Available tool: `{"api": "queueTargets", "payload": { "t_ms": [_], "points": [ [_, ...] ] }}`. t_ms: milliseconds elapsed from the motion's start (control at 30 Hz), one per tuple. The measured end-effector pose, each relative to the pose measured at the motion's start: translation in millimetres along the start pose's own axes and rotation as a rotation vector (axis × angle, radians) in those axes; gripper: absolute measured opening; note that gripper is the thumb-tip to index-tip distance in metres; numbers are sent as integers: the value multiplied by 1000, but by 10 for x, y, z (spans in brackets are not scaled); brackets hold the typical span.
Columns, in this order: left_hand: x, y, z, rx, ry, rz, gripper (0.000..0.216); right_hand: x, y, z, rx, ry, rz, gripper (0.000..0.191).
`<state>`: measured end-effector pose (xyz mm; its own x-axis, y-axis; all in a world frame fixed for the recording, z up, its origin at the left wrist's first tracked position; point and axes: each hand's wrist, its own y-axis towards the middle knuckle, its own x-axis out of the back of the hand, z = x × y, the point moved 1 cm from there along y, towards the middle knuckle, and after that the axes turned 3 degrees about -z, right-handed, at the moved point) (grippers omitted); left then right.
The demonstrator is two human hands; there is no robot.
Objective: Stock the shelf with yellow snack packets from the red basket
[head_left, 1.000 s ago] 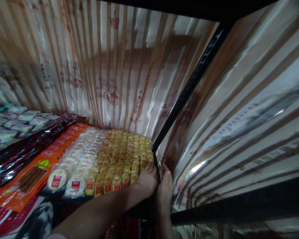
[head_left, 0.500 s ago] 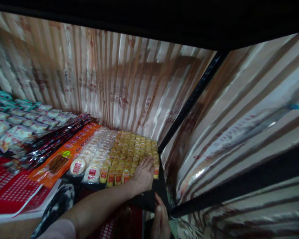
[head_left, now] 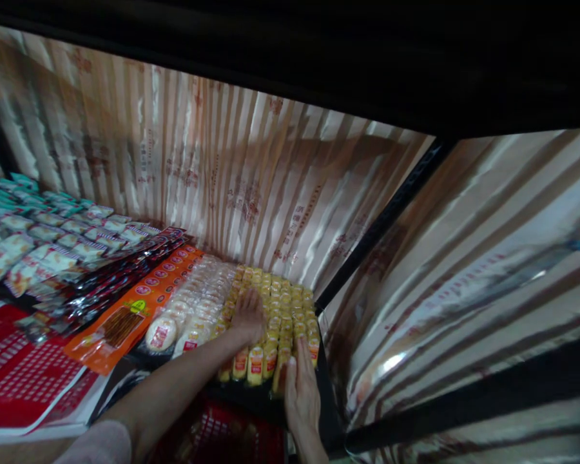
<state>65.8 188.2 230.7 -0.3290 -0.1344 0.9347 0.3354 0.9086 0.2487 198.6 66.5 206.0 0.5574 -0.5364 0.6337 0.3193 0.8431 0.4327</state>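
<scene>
Yellow packets [head_left: 285,308] of glossy plastic, small, each with a red label, lie packed in tight rows as one block at the right end of the dark shelf [head_left: 244,396]. We note the block's long axis runs away from us, from the shelf's front lip toward the striped, shiny beige backdrop sheet [head_left: 212,174]. The left hand [head_left: 247,317] lies palm down on the left half of the block, fingers spread and flat, pointing to the back; nothing is held in it that we can see. The right hand [head_left: 302,396] comes in from the front at the block's near right corner, its fingers [head_left: 294,368] straight and close together, tips touching the front row, gripping nothing. So the yellow packets lie under the left hand and just ahead of the right; both are in contact. On the block's left side, white round wrapped cakes [head_left: 193,308] touch it, and beyond those lies a flat orange pouch [head_left: 120,322]. On the right, a black slanted frame post [head_left: 381,225] and a glossy striped side sheet [head_left: 464,270] stand just beside the last row, leaving almost no room there. Open room lies above the block, under the dark overhead board [head_left: 319,58], and in front of the lip.
</scene>
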Motion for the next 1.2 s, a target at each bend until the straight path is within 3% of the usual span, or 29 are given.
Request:
{"api": "queueTargets", "payload": {
  "t_ms": [133, 233, 500, 633, 933, 1100, 1200],
  "points": [
    [-95, 273, 78, 17, 4, 27, 52, -156, 487, 88, 94, -137, 35, 70],
    [-176, 463, 134, 19, -9, -5, 52, -347, 908, 185, 145, -263, 141, 64],
    [-504, 826, 261, -23, 35, -45, 47, -875, 1703, 256, 98, -509, 457, 58],
    [-565, 819, 219, -57, 60, -78, 46, -963, 1780, 145, 127, -537, 488, 59],
    [-605, 766, 229, -130, 73, -64, 45, -1019, 1732, 66, 42, -509, 508, 61],
    [-602, 737, 211, -122, 66, -113, 44, -997, 1715, 75, 81, -536, 466, 60],
    [-526, 783, 202, -114, 45, -145, 45, -992, 1769, 100, 149, -570, 370, 57]
  ]
}}
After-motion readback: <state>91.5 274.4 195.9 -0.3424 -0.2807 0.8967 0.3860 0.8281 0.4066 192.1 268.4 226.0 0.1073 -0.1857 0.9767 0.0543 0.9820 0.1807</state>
